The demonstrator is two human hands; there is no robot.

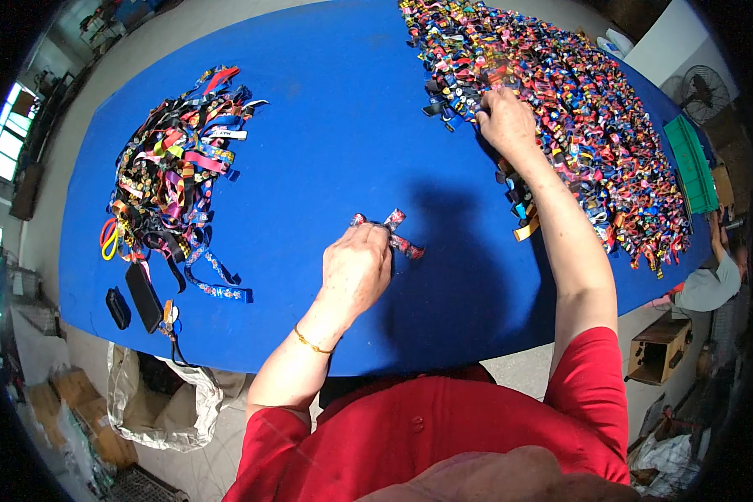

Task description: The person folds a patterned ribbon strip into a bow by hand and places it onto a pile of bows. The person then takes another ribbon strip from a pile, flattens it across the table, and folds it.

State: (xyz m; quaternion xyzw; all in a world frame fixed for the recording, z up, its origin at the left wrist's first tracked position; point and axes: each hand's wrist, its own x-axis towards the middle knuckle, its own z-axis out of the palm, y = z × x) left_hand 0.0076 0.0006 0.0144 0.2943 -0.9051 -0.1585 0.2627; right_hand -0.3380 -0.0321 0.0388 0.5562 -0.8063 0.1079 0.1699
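Note:
Over the middle of the blue table [335, 125], my left hand [357, 266] is closed on red-and-white patterned fabric straps [407, 246]. Their ends stick out past its fingertips. Farther off to the right, my right hand [508, 125] reaches onto the near-left part of a wide heap of short, multicoloured fabric straps [594, 142]. Its fingers are bent down among them, and whatever they pinch is hidden. A few dark straps [453, 105] lie loose at the heap's edge beside it.
A smaller pile of longer colourful straps [171, 167] lies at left, with a black phone [144, 297] and a small black case [118, 309] close by. A white sack [163, 418] stands below the table edge. At right are a green crate [690, 165] and another person [711, 284].

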